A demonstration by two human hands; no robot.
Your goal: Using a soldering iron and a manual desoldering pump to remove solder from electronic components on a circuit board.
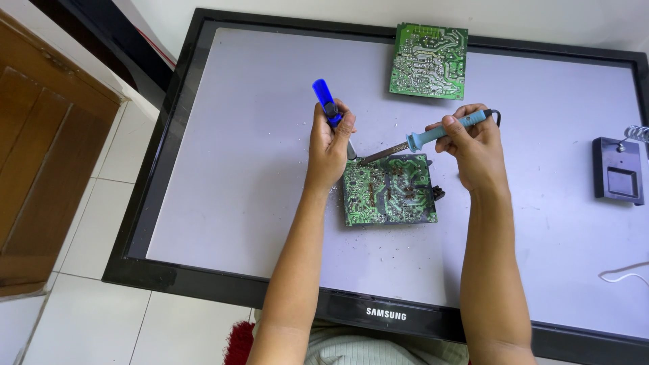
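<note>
- Green circuit board (389, 189), solder side up, lies flat near the middle of a flat-screen television (223, 169) that rests face up as a work surface; brownish patches mark the board's far half, and pale specks are scattered on the screen around it.
- Left hand (329, 145) is closed around a blue desoldering pump (329, 108), held upright just beyond the board's far left corner, with its tip pointing down toward that corner.
- Right hand (473, 145) is closed in a pen-like grip on the teal handle of a soldering iron (422, 138); the dark metal tip slants left and down to the board's far left edge, close to the pump's tip. Whether the tip actually touches the board is hard to tell.
- Second green circuit board (428, 61) lies at the screen's far edge, well apart.
- Dark soldering iron stand (616, 170) with a coiled holder sits far to the right.
</note>
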